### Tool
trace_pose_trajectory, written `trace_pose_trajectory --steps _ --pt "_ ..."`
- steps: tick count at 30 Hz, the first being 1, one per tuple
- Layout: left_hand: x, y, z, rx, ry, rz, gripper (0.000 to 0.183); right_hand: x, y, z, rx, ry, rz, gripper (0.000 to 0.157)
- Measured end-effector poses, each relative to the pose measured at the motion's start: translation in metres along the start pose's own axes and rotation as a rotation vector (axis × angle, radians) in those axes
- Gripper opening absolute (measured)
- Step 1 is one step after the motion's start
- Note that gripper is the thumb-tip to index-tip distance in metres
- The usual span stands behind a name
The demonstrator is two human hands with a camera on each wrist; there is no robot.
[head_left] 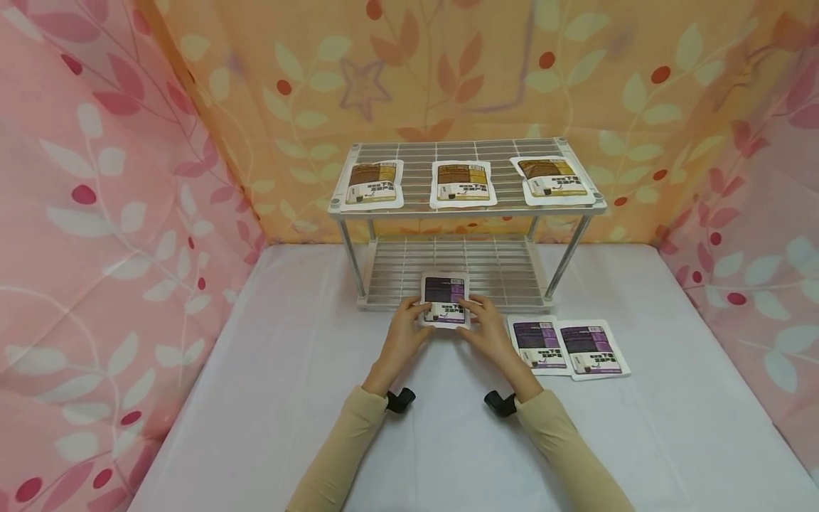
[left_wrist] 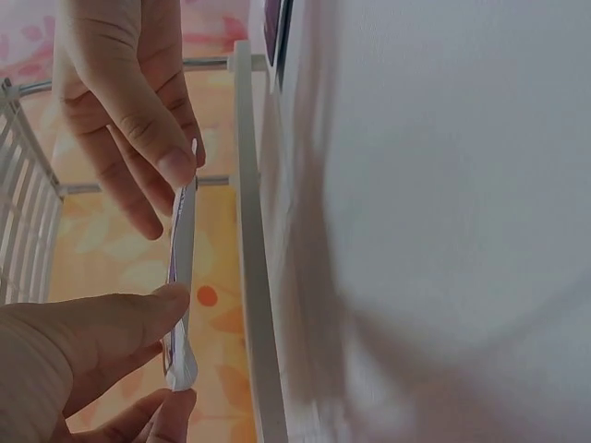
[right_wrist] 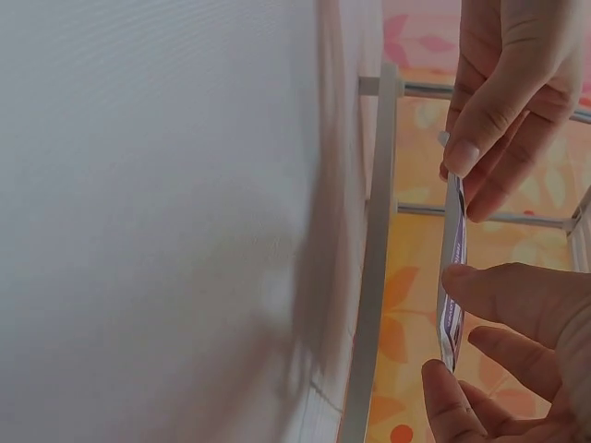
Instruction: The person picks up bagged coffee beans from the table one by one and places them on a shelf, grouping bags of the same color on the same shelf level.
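Observation:
Both hands hold one flat white packet (head_left: 446,290) with a dark purple label, at the front of the wire rack's lower shelf (head_left: 499,274). My left hand (head_left: 403,333) pinches its left edge between thumb and fingers. At the opposite edge, my right hand (head_left: 489,331) grips it the same way. Edge-on in the left wrist view, the packet (left_wrist: 183,245) spans the thumbs of the two hands. Seen from the right wrist, the packet (right_wrist: 452,231) stays above the level of the shelf's front bar (right_wrist: 374,249).
Three white packets with brown and yellow labels lie on the upper shelf: left (head_left: 374,183), middle (head_left: 462,183) and right (head_left: 553,178). Two purple-labelled packets, one (head_left: 539,345) beside another (head_left: 591,348), lie on the white table right of the hands. Rack posts (head_left: 568,256) flank the lower shelf.

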State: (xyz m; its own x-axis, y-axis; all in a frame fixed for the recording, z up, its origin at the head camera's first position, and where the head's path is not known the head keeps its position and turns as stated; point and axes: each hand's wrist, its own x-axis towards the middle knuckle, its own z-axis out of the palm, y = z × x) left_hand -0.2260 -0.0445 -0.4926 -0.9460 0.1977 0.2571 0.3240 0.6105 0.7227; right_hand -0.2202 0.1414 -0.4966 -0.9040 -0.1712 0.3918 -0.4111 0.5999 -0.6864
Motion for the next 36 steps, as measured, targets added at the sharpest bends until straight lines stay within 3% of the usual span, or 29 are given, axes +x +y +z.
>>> trace_pose_trajectory --steps 11,18,26,36 --pt "0.005 -0.01 -0.013 -0.017 0.08 -0.018 0.043 0.015 -0.004 0.019 0.016 -0.002 -0.049 0.049" --pt "0.009 -0.017 -0.022 0.01 0.089 -0.046 0.043 0.026 -0.008 0.034 -0.023 -0.028 -0.03 0.046" --pt "0.015 -0.026 -0.03 0.028 0.09 -0.074 0.045 0.032 -0.008 0.049 0.014 -0.024 -0.024 0.042" --pt "0.023 -0.039 -0.039 0.039 0.1 -0.032 0.042 0.046 -0.011 0.062 -0.007 -0.044 -0.061 0.039"
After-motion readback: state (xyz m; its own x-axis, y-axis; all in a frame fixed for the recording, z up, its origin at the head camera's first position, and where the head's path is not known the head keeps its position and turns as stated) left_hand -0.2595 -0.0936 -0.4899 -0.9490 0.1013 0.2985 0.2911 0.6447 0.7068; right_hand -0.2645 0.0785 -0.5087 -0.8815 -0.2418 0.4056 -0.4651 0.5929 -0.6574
